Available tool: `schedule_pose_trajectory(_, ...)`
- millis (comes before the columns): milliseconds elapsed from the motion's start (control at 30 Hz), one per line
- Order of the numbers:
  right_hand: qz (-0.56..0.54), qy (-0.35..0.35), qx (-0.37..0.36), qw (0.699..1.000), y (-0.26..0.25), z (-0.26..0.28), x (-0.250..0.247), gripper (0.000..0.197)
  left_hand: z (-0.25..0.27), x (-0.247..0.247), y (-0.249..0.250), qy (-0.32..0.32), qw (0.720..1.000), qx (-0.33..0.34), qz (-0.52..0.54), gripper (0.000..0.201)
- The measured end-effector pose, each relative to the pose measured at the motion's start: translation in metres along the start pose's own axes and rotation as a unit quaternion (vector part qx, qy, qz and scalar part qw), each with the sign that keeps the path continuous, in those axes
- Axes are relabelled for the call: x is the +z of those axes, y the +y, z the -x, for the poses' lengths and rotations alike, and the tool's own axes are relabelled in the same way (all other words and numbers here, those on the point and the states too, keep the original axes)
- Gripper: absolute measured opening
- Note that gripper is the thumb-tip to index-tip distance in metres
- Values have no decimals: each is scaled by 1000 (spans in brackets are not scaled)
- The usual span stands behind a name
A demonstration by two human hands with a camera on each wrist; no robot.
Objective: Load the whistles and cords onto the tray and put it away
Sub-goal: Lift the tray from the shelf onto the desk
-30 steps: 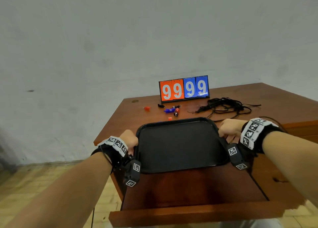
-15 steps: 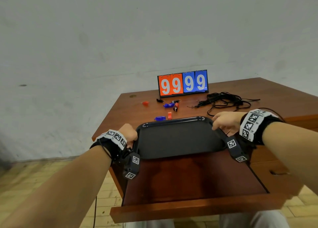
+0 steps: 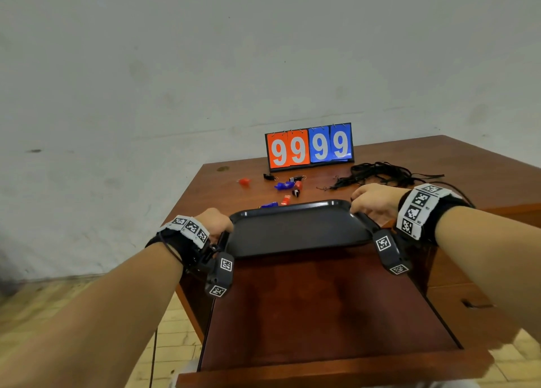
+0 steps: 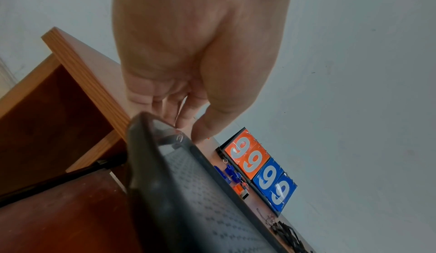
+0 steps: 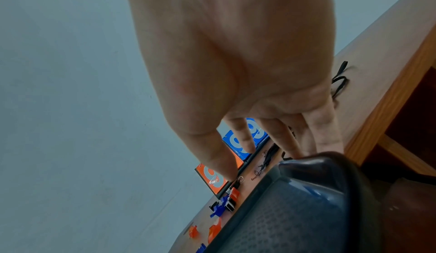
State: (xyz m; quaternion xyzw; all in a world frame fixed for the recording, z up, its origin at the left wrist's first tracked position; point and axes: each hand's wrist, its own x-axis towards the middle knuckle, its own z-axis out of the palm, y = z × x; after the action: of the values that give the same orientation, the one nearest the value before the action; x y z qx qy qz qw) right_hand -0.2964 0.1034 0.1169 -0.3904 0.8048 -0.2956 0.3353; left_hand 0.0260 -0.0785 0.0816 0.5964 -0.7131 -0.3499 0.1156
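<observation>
An empty black tray [image 3: 298, 229] is held level between my hands, its far edge at the desk's front edge. My left hand [image 3: 216, 222] grips its left rim and my right hand [image 3: 374, 201] grips its right far corner. In the left wrist view the fingers [image 4: 174, 111] go behind the tray [image 4: 200, 191] rim. In the right wrist view fingers [image 5: 328, 130] reach past the tray [image 5: 295, 216] corner. Several blue, orange and black whistles [image 3: 285, 185] lie scattered on the desk just beyond the tray. A tangle of black cords [image 3: 377, 173] lies behind my right hand.
A flip scoreboard [image 3: 308, 147] reading 99 99 stands at the back of the wooden desk [image 3: 468, 165], against the wall. An open drawer [image 3: 322, 314] extends toward me below the tray. A drawer handle [image 3: 474, 304] shows on the right.
Both hands have carried the tray up and away from me, out of the drawer toward the desk top; its far edge now reaches the nearest whistles.
</observation>
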Motion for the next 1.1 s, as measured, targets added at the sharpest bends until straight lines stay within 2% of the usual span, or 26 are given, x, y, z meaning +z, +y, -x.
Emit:
schedule_pose_trajectory(133,-42,-17,7,999,2,-18,-2,30,-18,-1,5,-19,999,-25,10,18)
schedule_pose_trajectory(233,-63,-10,0,998,0,-31,0,30,-35,4,7,-14,999,-20,25,23)
schedule_pose_trajectory(300,-66,-4,-5,998,-4,-41,0,30,-50,6,9,-2,999,-13,29,20)
schedule_pose_trajectory(567,-8,27,-21,999,-19,-87,0,34,-94,5,20,-1,1000,-3,-2,27)
schedule_pose_trajectory(900,44,39,-32,998,-25,-125,9,37,-118,6,23,-8,1000,-2,29,18)
schedule_pose_trajectory(1100,56,47,-28,997,-29,-134,11,36,-152,11,10,-14,997,4,70,41)
